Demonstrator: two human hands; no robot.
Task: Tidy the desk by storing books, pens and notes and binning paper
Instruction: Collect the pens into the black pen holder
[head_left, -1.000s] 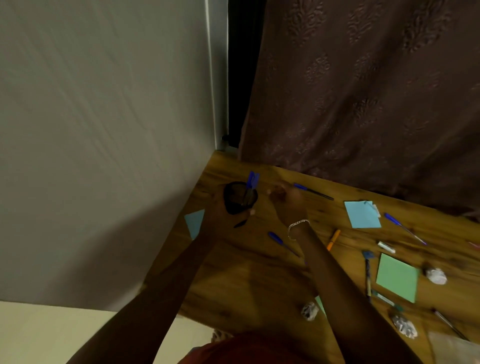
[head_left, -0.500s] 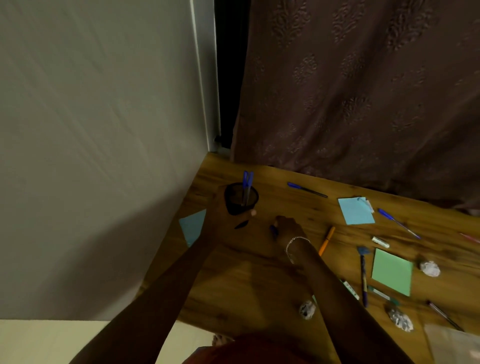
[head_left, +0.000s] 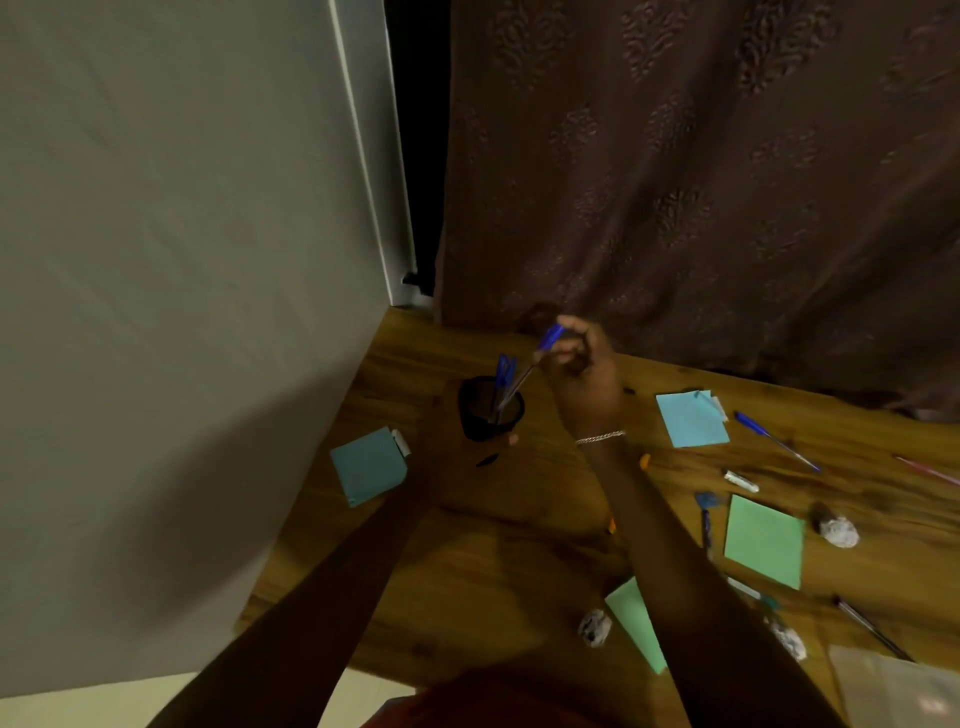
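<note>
A black mesh pen cup (head_left: 490, 410) stands near the desk's far left corner with blue-capped pens upright in it. My left hand (head_left: 452, 441) wraps around the cup's near side. My right hand (head_left: 584, 374) is raised just right of the cup, pinching a blue-capped pen (head_left: 537, 358) that slants down with its tip inside the cup. Blue notes (head_left: 691, 418) (head_left: 369, 466) and green notes (head_left: 763, 540) (head_left: 636, 621) lie on the wooden desk (head_left: 493, 571). Loose pens (head_left: 776, 440) (head_left: 867, 626) and crumpled paper balls (head_left: 595, 627) (head_left: 837, 531) are scattered at the right.
A grey wall runs along the desk's left edge and a brown patterned curtain hangs behind it. An orange pen (head_left: 644, 461) shows beside my right forearm. A small black cap (head_left: 487, 460) lies in front of the cup. A pale sheet (head_left: 893, 691) sits at the bottom right.
My right hand picked a blue pen up off the desk and lifted it to the cup, its tip now inside. My left hand stayed on the cup.
</note>
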